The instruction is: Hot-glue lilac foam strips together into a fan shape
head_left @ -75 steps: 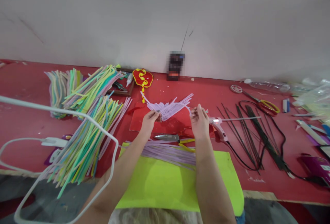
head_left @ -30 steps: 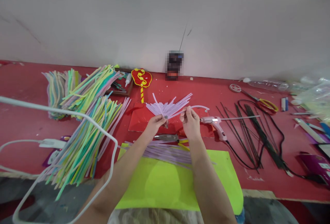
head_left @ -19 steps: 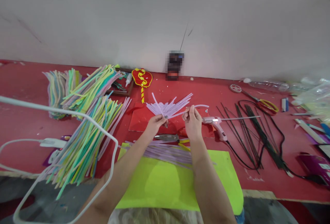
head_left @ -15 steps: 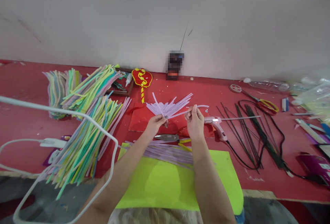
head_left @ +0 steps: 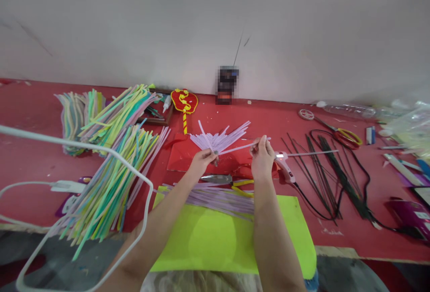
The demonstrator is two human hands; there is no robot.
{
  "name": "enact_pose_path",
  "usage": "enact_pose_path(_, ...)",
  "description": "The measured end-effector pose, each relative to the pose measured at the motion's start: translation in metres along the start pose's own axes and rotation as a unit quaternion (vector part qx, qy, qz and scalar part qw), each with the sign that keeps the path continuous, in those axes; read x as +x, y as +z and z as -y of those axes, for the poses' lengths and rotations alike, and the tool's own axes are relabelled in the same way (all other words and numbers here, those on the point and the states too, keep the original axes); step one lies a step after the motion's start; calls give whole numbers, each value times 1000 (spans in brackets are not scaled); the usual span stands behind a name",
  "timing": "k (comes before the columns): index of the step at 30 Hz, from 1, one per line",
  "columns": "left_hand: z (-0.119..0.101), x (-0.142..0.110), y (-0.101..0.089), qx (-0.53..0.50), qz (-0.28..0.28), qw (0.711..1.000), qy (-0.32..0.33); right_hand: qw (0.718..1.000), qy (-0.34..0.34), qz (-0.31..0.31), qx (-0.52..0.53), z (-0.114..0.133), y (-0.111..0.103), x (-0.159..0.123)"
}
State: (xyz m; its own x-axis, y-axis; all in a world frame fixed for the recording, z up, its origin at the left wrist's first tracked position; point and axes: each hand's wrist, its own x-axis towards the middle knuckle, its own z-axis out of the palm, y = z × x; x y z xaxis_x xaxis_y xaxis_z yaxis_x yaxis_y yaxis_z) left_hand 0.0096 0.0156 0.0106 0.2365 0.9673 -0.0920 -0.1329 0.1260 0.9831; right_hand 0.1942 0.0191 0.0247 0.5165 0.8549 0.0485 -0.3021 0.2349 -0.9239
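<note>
My left hand [head_left: 200, 162] pinches the base of a fan of lilac strips [head_left: 220, 139] held just above a red sheet [head_left: 183, 157]. One strip [head_left: 240, 147] runs straight from the fan's base to my right hand [head_left: 262, 159], whose fingertips are closed on its far end. Close below my hands lie pliers with yellow handles [head_left: 225, 180], a bundle of loose lilac strips [head_left: 218, 197] and a lime green sheet [head_left: 215, 238].
A pink glue gun [head_left: 285, 165] lies just right of my right hand, beside black wires [head_left: 325, 171]. Red-and-yellow scissors [head_left: 342, 136] sit at far right. Heaps of pastel strips [head_left: 110, 166] fill the left. A white cable [head_left: 101, 157] loops at front left. A red ornament [head_left: 184, 102] lies by the wall.
My right hand slid rightward along the strip towards its end, and the strip's curled tip has been drawn out straight. My left hand has stayed put on the fan's base.
</note>
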Motion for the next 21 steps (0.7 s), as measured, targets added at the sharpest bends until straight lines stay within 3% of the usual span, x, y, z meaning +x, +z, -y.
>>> enact_pose_path(21,5,2,-4,16,-3,1000,22,999,-10,-16,32,3,-2,0)
